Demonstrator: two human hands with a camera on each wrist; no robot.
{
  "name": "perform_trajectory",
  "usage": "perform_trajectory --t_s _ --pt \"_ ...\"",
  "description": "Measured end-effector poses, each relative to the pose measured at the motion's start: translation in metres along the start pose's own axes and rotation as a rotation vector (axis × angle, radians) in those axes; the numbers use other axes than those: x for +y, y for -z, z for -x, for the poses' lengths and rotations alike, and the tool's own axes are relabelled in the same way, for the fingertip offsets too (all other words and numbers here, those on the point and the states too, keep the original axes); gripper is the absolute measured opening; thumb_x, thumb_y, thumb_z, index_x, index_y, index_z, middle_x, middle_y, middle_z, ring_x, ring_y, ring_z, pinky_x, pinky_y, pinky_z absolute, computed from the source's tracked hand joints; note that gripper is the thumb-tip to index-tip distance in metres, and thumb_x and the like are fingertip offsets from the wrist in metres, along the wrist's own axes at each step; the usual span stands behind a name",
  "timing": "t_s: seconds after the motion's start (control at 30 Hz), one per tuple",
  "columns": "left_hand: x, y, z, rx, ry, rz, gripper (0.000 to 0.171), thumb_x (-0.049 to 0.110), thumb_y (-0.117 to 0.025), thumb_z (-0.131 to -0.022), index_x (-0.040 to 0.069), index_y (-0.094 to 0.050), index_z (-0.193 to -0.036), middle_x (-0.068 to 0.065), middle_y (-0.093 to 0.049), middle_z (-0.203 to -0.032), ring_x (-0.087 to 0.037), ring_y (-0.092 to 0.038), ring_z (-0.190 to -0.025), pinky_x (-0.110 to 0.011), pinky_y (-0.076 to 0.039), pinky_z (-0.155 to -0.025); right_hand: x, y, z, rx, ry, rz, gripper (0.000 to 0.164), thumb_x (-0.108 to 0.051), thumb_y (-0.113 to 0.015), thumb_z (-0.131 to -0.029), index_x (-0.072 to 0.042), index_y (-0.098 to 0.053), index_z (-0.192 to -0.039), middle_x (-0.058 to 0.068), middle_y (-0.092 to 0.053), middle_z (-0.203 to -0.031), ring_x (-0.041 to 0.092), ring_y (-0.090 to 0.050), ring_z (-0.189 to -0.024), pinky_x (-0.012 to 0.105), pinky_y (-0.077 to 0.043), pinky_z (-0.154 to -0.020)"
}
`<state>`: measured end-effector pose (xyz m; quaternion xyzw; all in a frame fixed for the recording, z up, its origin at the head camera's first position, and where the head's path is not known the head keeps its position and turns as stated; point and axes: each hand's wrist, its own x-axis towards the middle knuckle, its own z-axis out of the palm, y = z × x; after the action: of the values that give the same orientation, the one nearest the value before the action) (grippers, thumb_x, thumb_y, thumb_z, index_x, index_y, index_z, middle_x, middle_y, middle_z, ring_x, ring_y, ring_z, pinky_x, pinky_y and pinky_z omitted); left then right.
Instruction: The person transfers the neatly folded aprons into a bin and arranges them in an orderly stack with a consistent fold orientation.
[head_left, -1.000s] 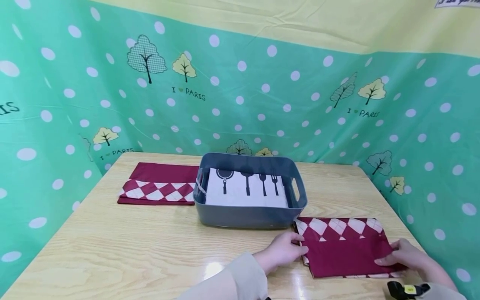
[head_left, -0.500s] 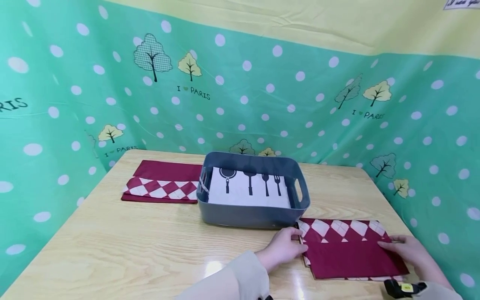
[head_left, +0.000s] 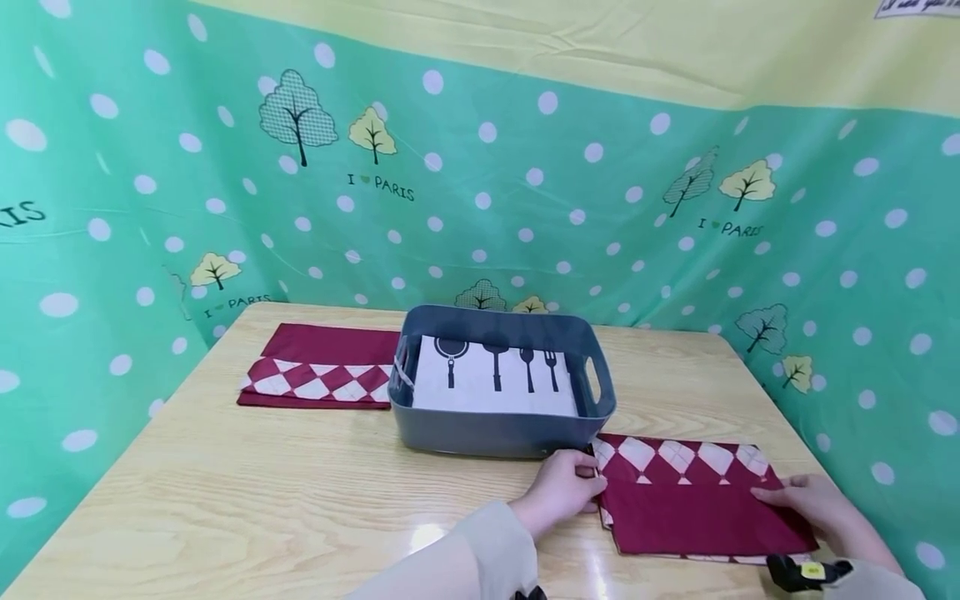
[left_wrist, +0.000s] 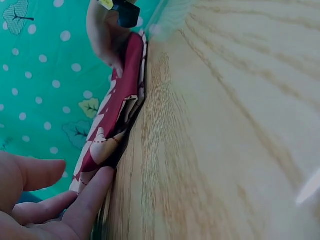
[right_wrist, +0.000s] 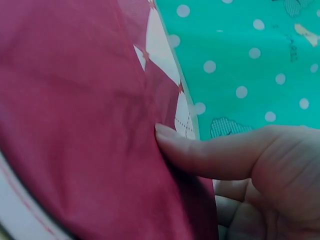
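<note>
A folded maroon cloth (head_left: 697, 517) with a band of white diamonds lies on the table at the right, in front of the basket's right corner. My right hand (head_left: 813, 504) pinches its right edge, the thumb (right_wrist: 185, 147) on top and the fingers partly hidden beneath. At the cloth's left edge is my left hand (head_left: 558, 492). In the left wrist view, its fingers (left_wrist: 90, 200) reach out straight to the folded layers, and the thumb (left_wrist: 45, 174) stands apart from them. Several layers show along that edge.
A grey-blue plastic basket (head_left: 495, 433) stands mid-table, holding a white cloth (head_left: 487, 387) printed with black kitchen utensils. Left of it lies another folded maroon diamond-patterned cloth (head_left: 322, 367). A green dotted curtain (head_left: 480, 200) closes off the back and sides of the wooden table (head_left: 262, 500).
My right hand has slid back along the cloth's right edge, from the near corner to about its middle. My left hand has shifted slightly away from me and to the left.
</note>
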<state>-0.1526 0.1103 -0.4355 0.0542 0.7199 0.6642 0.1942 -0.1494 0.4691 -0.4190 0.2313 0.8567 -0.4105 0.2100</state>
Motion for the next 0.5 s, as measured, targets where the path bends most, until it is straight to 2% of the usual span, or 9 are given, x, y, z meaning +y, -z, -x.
perform_trajectory --t_s 0.13,0.33,0.5 --pt "-0.0004 0.0011 -0.0006 0.009 -0.007 0.031 0.027 -0.001 -0.072 -0.085 -0.005 -0.066 -0.111 -0.005 -0.060 -0.092 -0.012 -0.066 -0.071 -0.034 -0.062 -0.063 0.0041 0.0008 -0.0021 -0.046 0.008 -0.056 0.027 -0.025 -0.062 -0.096 0.001 -0.067 -0.090 0.000 -0.069 -0.074 0.016 -0.066 -0.068 0.028 -0.055 -0.065" --pt "-0.0010 0.0011 0.0019 0.019 -0.025 0.034 0.025 -0.005 -0.078 -0.078 -0.001 -0.065 -0.100 -0.005 -0.059 -0.084 -0.010 -0.063 -0.062 -0.030 -0.061 -0.059 0.0046 0.0009 -0.0022 -0.065 0.023 -0.077 0.021 -0.022 -0.062 -0.095 -0.003 -0.062 -0.085 -0.002 -0.069 -0.075 0.014 -0.065 -0.068 0.027 -0.055 -0.064" --pt "-0.0004 0.0006 0.0021 0.041 -0.084 -0.175 0.024 0.008 -0.084 -0.076 0.008 -0.068 -0.093 0.001 -0.058 -0.080 -0.003 -0.052 -0.069 -0.018 -0.050 -0.062 0.0059 0.0005 0.0005 -0.089 0.029 -0.099 0.019 -0.019 -0.062 -0.095 -0.005 -0.064 -0.083 -0.002 -0.069 -0.075 0.012 -0.066 -0.069 0.026 -0.056 -0.065"
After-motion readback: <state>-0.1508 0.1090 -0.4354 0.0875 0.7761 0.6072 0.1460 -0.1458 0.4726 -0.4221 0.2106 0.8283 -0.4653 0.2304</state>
